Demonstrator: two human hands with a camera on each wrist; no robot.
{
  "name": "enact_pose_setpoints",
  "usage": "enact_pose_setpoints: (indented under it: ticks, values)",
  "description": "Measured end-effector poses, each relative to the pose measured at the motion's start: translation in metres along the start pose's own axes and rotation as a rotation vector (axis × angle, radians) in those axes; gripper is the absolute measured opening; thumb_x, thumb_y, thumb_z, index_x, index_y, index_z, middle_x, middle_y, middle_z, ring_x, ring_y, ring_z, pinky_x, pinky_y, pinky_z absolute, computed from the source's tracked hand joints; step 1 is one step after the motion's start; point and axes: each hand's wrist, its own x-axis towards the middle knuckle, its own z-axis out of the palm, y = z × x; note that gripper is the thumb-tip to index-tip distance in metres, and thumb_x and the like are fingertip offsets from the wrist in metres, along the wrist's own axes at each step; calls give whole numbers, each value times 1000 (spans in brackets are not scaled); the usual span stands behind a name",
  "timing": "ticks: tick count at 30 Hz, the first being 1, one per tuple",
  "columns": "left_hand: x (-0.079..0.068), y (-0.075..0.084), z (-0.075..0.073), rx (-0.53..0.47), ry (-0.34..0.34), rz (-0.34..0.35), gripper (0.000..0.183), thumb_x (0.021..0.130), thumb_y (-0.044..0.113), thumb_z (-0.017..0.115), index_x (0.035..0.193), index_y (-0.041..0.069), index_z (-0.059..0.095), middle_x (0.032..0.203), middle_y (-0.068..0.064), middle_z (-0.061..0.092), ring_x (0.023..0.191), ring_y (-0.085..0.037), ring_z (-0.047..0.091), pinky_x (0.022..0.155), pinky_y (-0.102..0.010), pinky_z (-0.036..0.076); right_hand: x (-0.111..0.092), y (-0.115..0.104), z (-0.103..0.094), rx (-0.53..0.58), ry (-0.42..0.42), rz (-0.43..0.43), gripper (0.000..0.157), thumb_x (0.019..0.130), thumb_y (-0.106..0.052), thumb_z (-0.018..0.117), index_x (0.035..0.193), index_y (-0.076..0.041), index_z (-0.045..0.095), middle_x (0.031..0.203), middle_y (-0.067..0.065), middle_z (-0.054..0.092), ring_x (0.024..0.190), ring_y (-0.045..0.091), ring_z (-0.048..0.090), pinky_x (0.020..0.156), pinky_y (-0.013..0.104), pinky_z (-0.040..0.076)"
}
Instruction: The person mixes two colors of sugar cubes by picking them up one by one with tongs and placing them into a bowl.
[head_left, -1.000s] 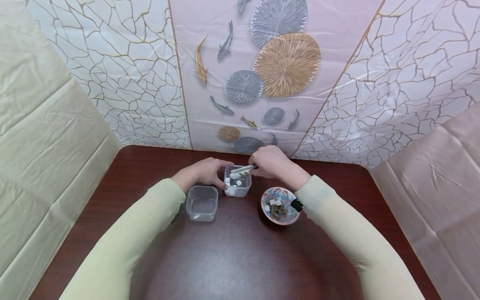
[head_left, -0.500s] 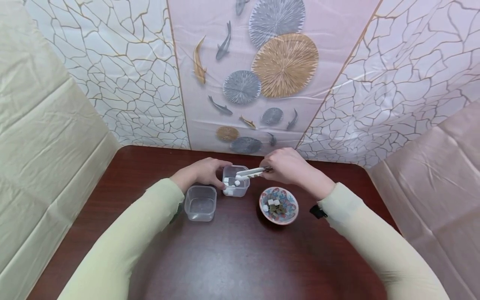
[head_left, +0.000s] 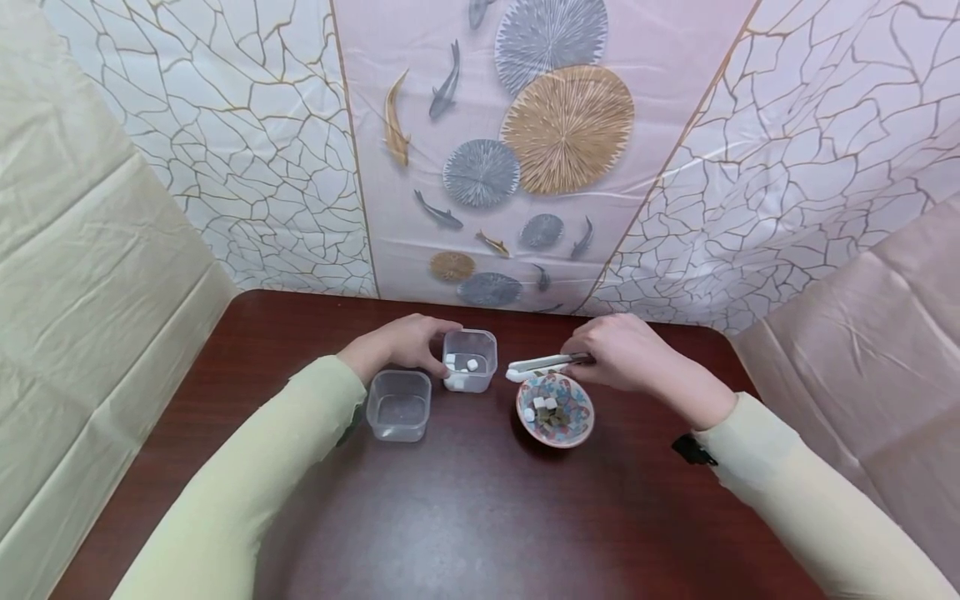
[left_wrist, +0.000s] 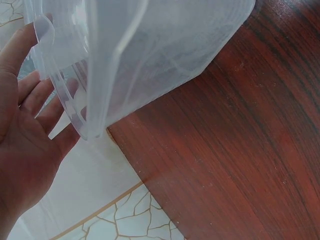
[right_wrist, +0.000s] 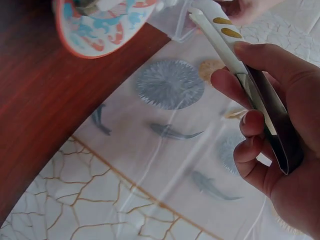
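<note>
The left hand (head_left: 405, 343) holds the left side of a clear plastic container (head_left: 480, 382), thumb and fingers spread along its edges. Several white cubes (head_left: 472, 365) lie in that container. A pair of tongs (head_left: 546, 363) is in the right hand (head_left: 618, 348), pinched between thumb and fingers. In the right wrist view the tongs (right_wrist: 232, 55) have white arms with gold marks and a dark handle; whether they grip anything is unclear. The tips hover at the upper left rim of a patterned bowl (head_left: 581, 421), which contains white cubes (head_left: 539, 403) and greenish-brown pieces (head_left: 553, 418).
A second clear container (head_left: 399, 429) without visible contents stands in front of the left hand, left of the first. Everything rests on a dark red wooden table (head_left: 450, 517). Patterned cloth (head_left: 285, 167) hangs behind, and beige cloth (head_left: 97, 333) closes the left side.
The right hand has moved the tongs rightward and toward the wearer, out of the cube-holding container and over to the bowl's rim. The left hand stays on the container.
</note>
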Motion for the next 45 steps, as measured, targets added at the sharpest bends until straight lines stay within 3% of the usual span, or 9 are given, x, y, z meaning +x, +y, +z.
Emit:
enact_pose_setpoints:
  ticks: [10,18,27,35,45]
  values:
    - [-4,2,-5,-5,6,9,89,83,34,91,158,7,52,144,-14,68,137,-30,60,118,-44,44,-31,5,3,-4,-15,16,13,80,-20,87,81,-24,74,76,-13,67,64,5,58,54,32,46]
    - [-4,2,-6,-2,6,7,89,83,33,91,158,7,52,144,-14,68,137,-30,60,118,-45,44,-42,7,9,13,-94,9,10,81,-22,86,84,-27,77,81,-17,70,69,4,65,57,33,50]
    - [-1,1,-3,0,9,14,88,82,34,91,157,8,53,143,-14,68,137,-29,61,118,-43,44,-45,9,6,22,-143,35,12,80,-26,84,79,-31,73,72,-19,61,62,0,49,52,29,42]
    - [1,0,-2,14,8,8,89,82,37,91,158,10,53,145,-11,67,138,-29,59,119,-43,44,-31,8,3,38,-24,53,10,81,-25,86,86,-23,78,77,-15,66,65,5,55,55,34,47]
    - [0,-1,1,18,8,5,88,83,37,91,158,11,53,145,-11,68,138,-30,59,118,-44,44,17,2,12,63,53,41,13,87,-28,83,97,-20,81,91,-8,76,74,16,69,59,43,54]
